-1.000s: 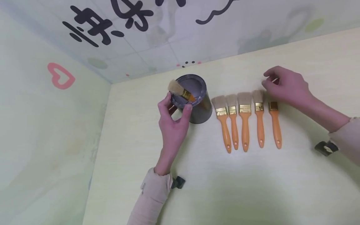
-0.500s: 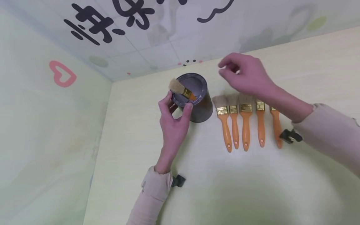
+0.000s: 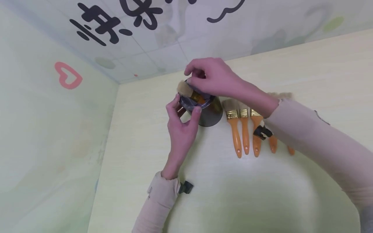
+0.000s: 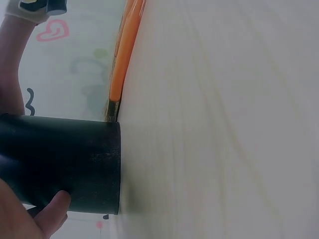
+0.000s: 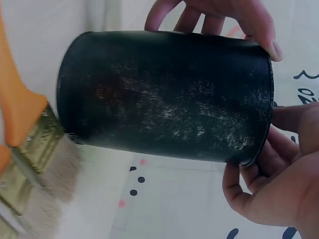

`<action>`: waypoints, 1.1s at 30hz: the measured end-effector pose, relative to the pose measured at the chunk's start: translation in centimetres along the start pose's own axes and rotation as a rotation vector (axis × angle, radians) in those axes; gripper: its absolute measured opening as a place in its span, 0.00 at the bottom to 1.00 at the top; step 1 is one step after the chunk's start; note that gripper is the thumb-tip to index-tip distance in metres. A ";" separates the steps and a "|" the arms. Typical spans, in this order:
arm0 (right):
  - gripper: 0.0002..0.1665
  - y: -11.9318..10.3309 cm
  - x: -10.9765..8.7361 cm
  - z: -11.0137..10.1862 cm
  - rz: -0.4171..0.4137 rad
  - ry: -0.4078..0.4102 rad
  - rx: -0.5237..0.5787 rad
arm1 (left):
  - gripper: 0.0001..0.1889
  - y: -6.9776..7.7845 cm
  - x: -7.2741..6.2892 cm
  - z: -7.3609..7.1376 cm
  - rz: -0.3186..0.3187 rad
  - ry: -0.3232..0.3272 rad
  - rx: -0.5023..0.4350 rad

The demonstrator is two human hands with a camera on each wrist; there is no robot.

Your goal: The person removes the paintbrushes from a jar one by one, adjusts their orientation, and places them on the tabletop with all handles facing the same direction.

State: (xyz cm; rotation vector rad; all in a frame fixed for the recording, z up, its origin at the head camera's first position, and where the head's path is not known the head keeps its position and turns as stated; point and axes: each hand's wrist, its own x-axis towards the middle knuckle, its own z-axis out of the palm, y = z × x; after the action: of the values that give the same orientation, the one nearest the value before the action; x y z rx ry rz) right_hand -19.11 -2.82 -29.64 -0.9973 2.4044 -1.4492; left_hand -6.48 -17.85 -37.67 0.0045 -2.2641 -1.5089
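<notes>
A dark metal can [image 3: 212, 116] stands near the wall, and a paintbrush [image 3: 190, 92] leans inside it, pale bristles at the left rim and orange handle down in the can. My left hand [image 3: 182, 131] grips the can's near-left side, thumb at the rim; in the left wrist view its fingers [image 4: 55, 209] lie along the can wall. Over the can's far rim hangs my right hand [image 3: 215, 76], fingers loosely curled, thumb close beside the bristles. The right wrist view has this right hand [image 5: 284, 194] at the rim end, with the left hand [image 5: 219, 17] opposite.
Several orange-handled paintbrushes [image 3: 235, 134] lie in a row right of the can, partly covered by my right sleeve [image 3: 314, 139]. Behind the pale table [image 3: 140, 129] rises a wall [image 3: 163, 58] with black characters; another wall [image 3: 38, 129] stands at the left.
My right hand has swept left from beyond the row of brushes to above the can. My left hand keeps its hold on the can, and the brush in it still leans left.
</notes>
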 end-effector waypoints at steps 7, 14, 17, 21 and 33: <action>0.24 -0.9 1.7 0.3 -0.018 -0.176 -0.195 | 0.35 0.0 0.1 -0.3 0.004 -0.014 -0.009; 0.18 -1.4 2.1 0.3 -0.050 -0.252 -0.319 | 0.35 0.0 0.2 -0.2 0.023 -0.006 0.003; 0.13 -1.5 2.0 0.2 -0.043 -0.247 -0.351 | 0.36 0.0 0.2 -0.1 0.028 -0.003 0.009; 0.11 -1.5 1.8 -0.1 -0.036 -0.215 -0.354 | 0.36 0.0 0.3 0.0 0.035 0.000 0.012; 0.11 -0.7 0.8 0.1 -0.087 -0.109 -0.293 | 0.36 -0.2 0.1 -0.1 0.018 0.000 -0.025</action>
State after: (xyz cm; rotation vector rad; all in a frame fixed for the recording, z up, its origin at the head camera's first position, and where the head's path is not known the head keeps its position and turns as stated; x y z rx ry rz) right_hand -19.42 -3.59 -28.96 -1.2214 2.5693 -1.0528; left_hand -6.58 -18.01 -37.80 -0.0228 -2.2392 -1.5287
